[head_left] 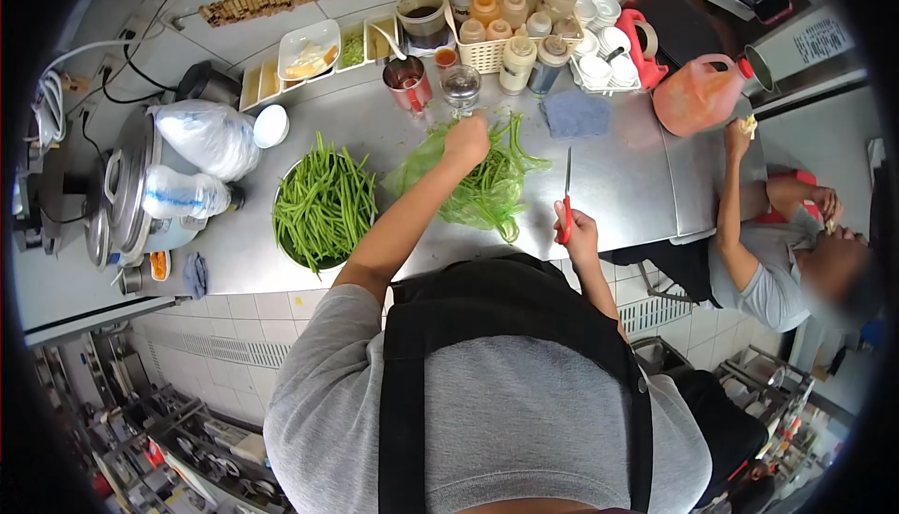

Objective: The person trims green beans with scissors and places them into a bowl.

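My right hand (581,235) grips scissors (564,222) by their red handles, the blades pointing toward the back of the steel counter. My left hand (466,141) is closed above a thin green plastic bag (454,200). Whatever its fingers hold, if anything, is hidden. Green beans (489,169) lie in and on this bag, some sticking out at its right side. To the left of my left forearm stands a round bowl (279,219) heaped with long green beans (323,198). A clear glass jar (460,89) is just beyond my left hand.
Behind are a red-handled metal cup (406,85), a basket (482,53) of sauce bottles and a folded blue cloth (575,114). A pink jug (698,95) stands right. Bagged items (208,139) are left. Another person (763,257) sits at the right end.
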The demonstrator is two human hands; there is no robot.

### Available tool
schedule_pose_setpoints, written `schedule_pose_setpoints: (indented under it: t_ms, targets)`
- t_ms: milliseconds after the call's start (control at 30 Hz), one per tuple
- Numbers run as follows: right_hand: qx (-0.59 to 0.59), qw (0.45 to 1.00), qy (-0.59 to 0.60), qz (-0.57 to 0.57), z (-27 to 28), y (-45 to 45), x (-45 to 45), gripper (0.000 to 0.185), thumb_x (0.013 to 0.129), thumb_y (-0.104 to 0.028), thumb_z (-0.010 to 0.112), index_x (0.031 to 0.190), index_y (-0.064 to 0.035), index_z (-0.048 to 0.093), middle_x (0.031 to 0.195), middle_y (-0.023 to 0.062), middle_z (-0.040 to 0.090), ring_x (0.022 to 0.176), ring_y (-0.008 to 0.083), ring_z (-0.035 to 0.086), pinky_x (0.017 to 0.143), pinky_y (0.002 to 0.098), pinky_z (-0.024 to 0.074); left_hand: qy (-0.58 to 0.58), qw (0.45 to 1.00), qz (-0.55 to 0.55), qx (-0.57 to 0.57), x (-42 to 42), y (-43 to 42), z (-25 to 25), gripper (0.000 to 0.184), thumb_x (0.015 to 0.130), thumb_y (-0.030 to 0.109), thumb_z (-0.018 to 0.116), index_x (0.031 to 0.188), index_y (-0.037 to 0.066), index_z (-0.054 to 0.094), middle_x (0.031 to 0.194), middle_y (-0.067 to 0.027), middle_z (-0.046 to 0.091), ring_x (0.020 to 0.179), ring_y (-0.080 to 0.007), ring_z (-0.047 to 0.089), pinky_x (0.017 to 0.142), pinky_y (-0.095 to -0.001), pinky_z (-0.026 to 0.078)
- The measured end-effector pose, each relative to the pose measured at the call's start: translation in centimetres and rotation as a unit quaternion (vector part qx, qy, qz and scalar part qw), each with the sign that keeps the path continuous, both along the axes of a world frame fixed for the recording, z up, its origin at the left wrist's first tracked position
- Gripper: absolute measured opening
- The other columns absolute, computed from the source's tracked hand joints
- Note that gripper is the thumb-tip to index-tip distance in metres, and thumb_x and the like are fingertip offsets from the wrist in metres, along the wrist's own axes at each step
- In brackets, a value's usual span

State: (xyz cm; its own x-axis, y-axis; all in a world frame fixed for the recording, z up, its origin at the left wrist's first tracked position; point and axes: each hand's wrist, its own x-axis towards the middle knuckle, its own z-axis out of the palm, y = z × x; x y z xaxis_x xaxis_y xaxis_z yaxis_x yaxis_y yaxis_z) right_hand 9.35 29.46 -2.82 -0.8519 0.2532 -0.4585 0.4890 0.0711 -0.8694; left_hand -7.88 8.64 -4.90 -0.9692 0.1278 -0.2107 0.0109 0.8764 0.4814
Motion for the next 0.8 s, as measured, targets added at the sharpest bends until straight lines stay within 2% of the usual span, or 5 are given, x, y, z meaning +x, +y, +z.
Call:
schedule_pose_setpoints:
  t_ms: [167,433,633,733,800]
  targets:
    - [-0.003,1.0,-0.011,0.003,-0.7,0.4,0.0,0.047,0.082,-0.044,0.064,0.06,-0.0043,0.056,0.051,0.001,0.05,0.042,0.0081,0.047,0.043,0.0211,0.0378,-0.04,0.99,-0.05,-0.129,-0.9,4.9,1.7,0.049,0.082,0.037,0.057,0.109,-0.004,0.053,0.101,-0.0204,0.062,0.1,-0.0351,0.058,0.08,-0.0427,0.049]
    - [0.013,0.999,0.027,0.042,0.7,-1.6,-0.8,0.046,0.082,-0.04,0.066,0.056,-0.0045,0.053,0.05,-0.0003,0.048,0.043,0.0065,0.043,0.043,0.0223,0.0358,-0.088,0.963,0.005,-0.254,-2.4,6.3,-4.4,0.048,0.084,0.031,0.053,0.122,0.002,0.048,0.119,-0.0119,0.055,0.114,-0.0308,0.047,0.084,-0.041,0.042]
    - [-0.013,0.996,0.036,0.086,1.4,-2.7,-1.6,0.046,0.083,-0.038,0.066,0.055,-0.0052,0.051,0.05,-0.0006,0.048,0.045,0.0059,0.042,0.044,0.0224,0.0354,0.039,0.984,0.03,0.174,-4.4,0.4,-2.4,0.03,0.089,0.025,0.047,0.11,0.003,0.051,0.091,-0.0153,0.062,0.091,-0.0238,0.06,0.071,-0.0407,0.046]
    - [-0.005,0.988,0.074,0.138,1.5,-3.8,-2.4,0.045,0.082,-0.038,0.067,0.055,-0.0055,0.05,0.051,-0.001,0.048,0.046,0.0054,0.042,0.044,0.0223,0.0355,0.107,0.913,0.023,0.393,-3.7,-1.9,2.0,0.023,0.094,0.026,0.044,0.104,0.006,0.051,0.077,-0.0043,0.056,0.069,-0.0193,0.059,0.063,-0.0321,0.046]
    - [-0.025,0.985,0.056,0.159,1.6,-4.6,-2.9,0.045,0.082,-0.038,0.067,0.055,-0.0058,0.05,0.051,-0.0009,0.048,0.046,0.0055,0.042,0.044,0.0222,0.0354,-0.05,0.818,0.026,0.572,-1.5,-3.0,4.9,0.023,0.097,0.026,0.042,0.102,0.005,0.051,0.066,0.0005,0.043,0.056,-0.0125,0.049,0.055,-0.0285,0.042]
